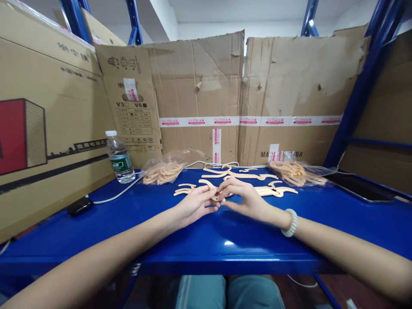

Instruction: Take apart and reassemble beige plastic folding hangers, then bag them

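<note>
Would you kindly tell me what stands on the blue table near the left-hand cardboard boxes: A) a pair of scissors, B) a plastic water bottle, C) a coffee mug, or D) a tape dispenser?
B: a capped plastic water bottle with a green label stands upright on the blue table beside the cardboard boxes.

I'm in a warehouse or stockroom: blue steel racking uprights (370,81), taped cardboard cartons (199,94) stacked round my blue metal counter (206,240), bagged batches of small parts (162,171) along its far edge.
</note>
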`<state>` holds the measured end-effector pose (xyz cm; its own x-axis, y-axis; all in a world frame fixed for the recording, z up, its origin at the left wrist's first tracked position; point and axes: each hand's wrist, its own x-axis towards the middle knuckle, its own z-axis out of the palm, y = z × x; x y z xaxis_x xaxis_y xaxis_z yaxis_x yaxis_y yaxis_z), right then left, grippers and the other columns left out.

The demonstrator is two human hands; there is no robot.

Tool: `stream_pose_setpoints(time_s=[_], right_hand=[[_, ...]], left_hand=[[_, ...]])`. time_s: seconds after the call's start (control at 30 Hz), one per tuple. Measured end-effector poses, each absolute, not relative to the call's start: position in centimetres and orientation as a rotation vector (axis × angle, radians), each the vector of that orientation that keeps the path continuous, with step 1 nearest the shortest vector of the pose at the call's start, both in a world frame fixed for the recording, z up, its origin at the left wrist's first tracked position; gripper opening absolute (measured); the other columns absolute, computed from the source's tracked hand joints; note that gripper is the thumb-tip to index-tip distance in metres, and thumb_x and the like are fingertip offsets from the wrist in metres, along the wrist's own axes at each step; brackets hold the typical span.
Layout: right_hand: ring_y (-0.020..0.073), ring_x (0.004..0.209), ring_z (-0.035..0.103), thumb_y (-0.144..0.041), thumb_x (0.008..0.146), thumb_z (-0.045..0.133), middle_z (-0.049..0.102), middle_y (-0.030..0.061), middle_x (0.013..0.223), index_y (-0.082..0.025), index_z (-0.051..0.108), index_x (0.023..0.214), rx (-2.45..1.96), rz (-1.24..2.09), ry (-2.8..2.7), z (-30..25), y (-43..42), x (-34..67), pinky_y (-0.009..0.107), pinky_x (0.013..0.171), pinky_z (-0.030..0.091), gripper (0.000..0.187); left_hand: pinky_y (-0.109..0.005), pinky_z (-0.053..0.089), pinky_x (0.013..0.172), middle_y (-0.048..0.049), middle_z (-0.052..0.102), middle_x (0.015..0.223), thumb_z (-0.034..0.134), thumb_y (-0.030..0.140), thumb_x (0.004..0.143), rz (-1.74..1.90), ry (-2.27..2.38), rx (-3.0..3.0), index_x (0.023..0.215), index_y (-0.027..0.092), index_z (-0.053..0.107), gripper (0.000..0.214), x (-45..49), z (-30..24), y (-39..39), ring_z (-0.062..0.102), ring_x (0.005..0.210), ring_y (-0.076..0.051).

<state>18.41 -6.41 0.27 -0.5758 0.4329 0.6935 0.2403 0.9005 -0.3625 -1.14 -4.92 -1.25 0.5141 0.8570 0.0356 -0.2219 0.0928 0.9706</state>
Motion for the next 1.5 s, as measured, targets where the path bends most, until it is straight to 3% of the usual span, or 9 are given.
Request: stream_pose_setpoints(time_s=[0.13,0.23,0.43,0.63,0.83,1.03,1.2,1.37,1.5], right_hand=[[0.0242,0.119,0.054,-0.034,0.084,0.07,0.058,0.011,0.125,-0.023,0.059,0.12,-0.54,0.159,-2.277,1.1,-5.6,19.4,0.042,0.099,0.046,0.04],[0.0217,0.107,0.06,-0.032,0.093,0.054,0.064,0.0097,0.118,-0.021,0.057,0.12,-0.881,-0.014,-2.241,1.7,-3.2,21.5,0.039,0.09,0.051,0.029],[0.0282,0.098,0.064,-0.011,0.085,0.057,0.071,0.0134,0.099,-0.013,0.07,0.095,-1.294,-0.162,-2.276,0.7,2.3,27.0,0.043,0.09,0.048,0.017],[0.0199,0.098,0.064,-0.032,0.094,0.058,0.064,0.0075,0.115,-0.016,0.062,0.113,-1.51,-0.152,-2.357,-0.9,4.5,28.3,0.042,0.086,0.053,0.025],[0.0196,0.096,0.064,-0.033,0.095,0.058,0.063,0.0079,0.117,-0.017,0.06,0.116,-1.552,-0.108,-2.315,-1.0,4.9,27.7,0.04,0.082,0.055,0.027],[0.0188,0.075,0.065,-0.027,0.088,0.061,0.068,0.0043,0.08,-0.014,0.064,0.088,-1.404,-0.04,-2.129,0.8,3.3,28.5,0.032,0.069,0.053,0.013],[0.0211,0.078,0.067,-0.032,0.083,0.059,0.072,0.0064,0.086,-0.018,0.065,0.1,-1.195,0.129,-2.111,2.4,0.6,28.6,0.033,0.07,0.053,0.024],[0.0223,0.077,0.066,-0.048,0.081,0.059,0.071,0.0071,0.083,-0.017,0.066,0.087,-1.118,0.288,-2.127,1.9,-1.7,28.4,0.034,0.071,0.054,0.032],[0.0221,0.077,0.064,-0.051,0.078,0.063,0.068,0.0062,0.082,-0.017,0.063,0.084,-1.096,0.337,-2.112,1.5,-2.2,28.5,0.034,0.07,0.053,0.034]], left_hand=[[-0.023,0.051,0.063,-0.0046,0.067,0.078,0.059,0.021,0.094,1.008,0.731,1.157,0.086,0.013,0.059,0.011,-1.3,-1.0,-4.5,0.065,0.063,-0.011],[-0.023,0.052,0.063,-0.0042,0.067,0.072,0.049,0.019,0.098,1.111,0.771,1.115,0.085,0.014,0.056,0.016,-1.7,-0.6,-4.2,0.066,0.063,-0.012],[-0.023,0.052,0.064,-0.0049,0.066,0.072,0.057,0.015,0.094,1.234,0.794,1.057,0.08,0.012,0.057,0.014,-2.2,-0.4,-3.3,0.062,0.06,-0.01],[-0.021,0.05,0.066,-0.0021,0.065,0.068,0.068,0.003,0.082,1.3,0.751,1.047,0.076,0.01,0.061,0.011,-2.4,-0.4,-3.0,0.061,0.062,-0.009],[-0.021,0.051,0.067,-0.0021,0.065,0.065,0.066,-0.008,0.076,1.371,0.786,0.994,0.078,0.01,0.063,0.018,-3.0,-0.2,-2.3,0.062,0.062,-0.009],[-0.029,0.056,0.067,-0.0033,0.066,0.092,0.062,0.017,0.091,1.431,0.816,0.971,0.097,0.011,0.063,0.008,-3.8,-0.1,-1.0,0.064,0.075,-0.014],[-0.037,0.057,0.076,-0.0079,0.063,0.112,0.06,0.028,0.094,1.423,0.822,0.97,0.116,0.014,0.059,0.026,-4.2,-0.1,-0.7,0.065,0.09,-0.019],[-0.029,0.056,0.068,-0.0026,0.064,0.091,0.059,0.01,0.091,1.37,0.764,0.952,0.087,0.011,0.061,0.005,-4.1,0.5,-1.3,0.064,0.075,-0.013],[-0.031,0.056,0.073,-0.0052,0.067,0.086,0.052,-0.003,0.088,1.264,0.713,0.926,0.067,0.013,0.052,0.027,-3.9,1.1,-2.1,0.067,0.073,-0.014]])
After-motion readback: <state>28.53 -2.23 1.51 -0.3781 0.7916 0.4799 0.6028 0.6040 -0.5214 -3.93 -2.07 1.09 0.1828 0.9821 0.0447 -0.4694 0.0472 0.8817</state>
